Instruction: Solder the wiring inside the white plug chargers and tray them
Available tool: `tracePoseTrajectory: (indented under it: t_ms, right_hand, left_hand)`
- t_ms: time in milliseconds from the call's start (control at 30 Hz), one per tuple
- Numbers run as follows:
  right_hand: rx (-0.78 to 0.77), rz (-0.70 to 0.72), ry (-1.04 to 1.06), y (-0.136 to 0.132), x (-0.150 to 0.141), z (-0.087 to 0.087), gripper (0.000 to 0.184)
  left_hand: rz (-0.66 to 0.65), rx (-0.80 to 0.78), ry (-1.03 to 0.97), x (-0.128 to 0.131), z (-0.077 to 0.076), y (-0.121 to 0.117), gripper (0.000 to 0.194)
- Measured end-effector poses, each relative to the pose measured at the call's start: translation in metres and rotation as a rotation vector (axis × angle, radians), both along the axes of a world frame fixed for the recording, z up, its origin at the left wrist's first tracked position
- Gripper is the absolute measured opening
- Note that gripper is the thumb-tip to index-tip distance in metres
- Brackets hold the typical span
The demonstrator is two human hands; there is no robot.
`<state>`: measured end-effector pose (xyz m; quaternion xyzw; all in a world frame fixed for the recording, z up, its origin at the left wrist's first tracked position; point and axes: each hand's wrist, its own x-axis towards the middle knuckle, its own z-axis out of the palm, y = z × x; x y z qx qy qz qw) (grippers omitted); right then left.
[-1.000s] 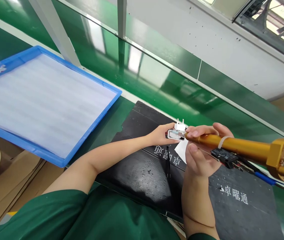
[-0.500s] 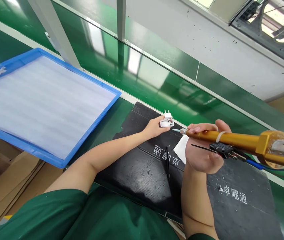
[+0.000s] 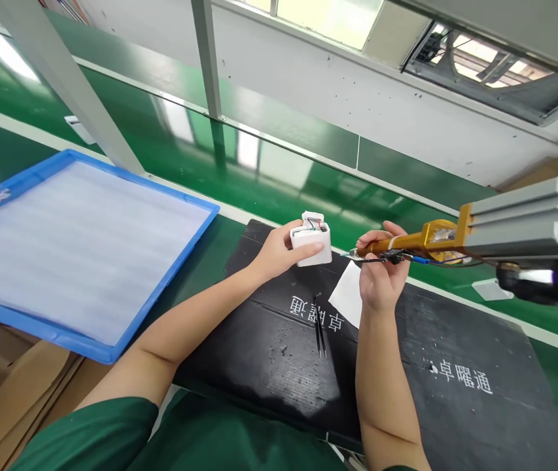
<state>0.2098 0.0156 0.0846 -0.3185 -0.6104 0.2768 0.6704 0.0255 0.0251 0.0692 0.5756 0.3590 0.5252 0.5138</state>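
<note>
My left hand grips a small white charger housing, held above the black mat with its open side up and wires showing inside. My right hand is wrapped round the front of a gold dispensing tool, whose fine tip points left toward the housing and stops a short way from it. A silver cylinder body joins the tool on the right. Under my right hand a white paper slip lies on the mat. Black tweezers rest on the mat between my forearms.
A blue tray lined with white foam sits at the left, partly over cardboard boxes. A green conveyor belt runs behind the mat. Grey frame posts rise at the back left.
My left hand turned the housing so its open side faces up and lifted it away from the tool tip. The camera tilted up; the right hand with the tool drew back slightly.
</note>
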Motion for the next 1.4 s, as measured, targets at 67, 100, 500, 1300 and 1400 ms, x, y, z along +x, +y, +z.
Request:
tracePoseTrajectory:
  t_ms: [67,100,500,1300,1400]
  right_hand:
    - [0.007,0.004,-0.005,0.002,0.004,-0.002,0.036]
    - [0.009,0.004,-0.006,0.003,0.006,-0.003,0.036]
    - [0.004,0.023,-0.025,0.003,0.008,-0.004,0.039]
    - [-0.004,0.043,-0.003,0.003,0.013,-0.005,0.041]
    - [0.005,0.062,-0.003,0.003,0.013,-0.005,0.04]
  left_hand:
    - [-0.001,-0.025,-0.024,-0.003,0.005,-0.002,0.046]
    - [-0.004,-0.04,-0.034,-0.003,0.006,-0.002,0.046]
    - [-0.058,-0.068,0.062,-0.007,0.01,0.002,0.042]
    - [-0.188,-0.209,0.279,0.0,-0.069,0.039,0.052]
    - [-0.183,-0.14,0.314,0.003,-0.07,0.036,0.042]
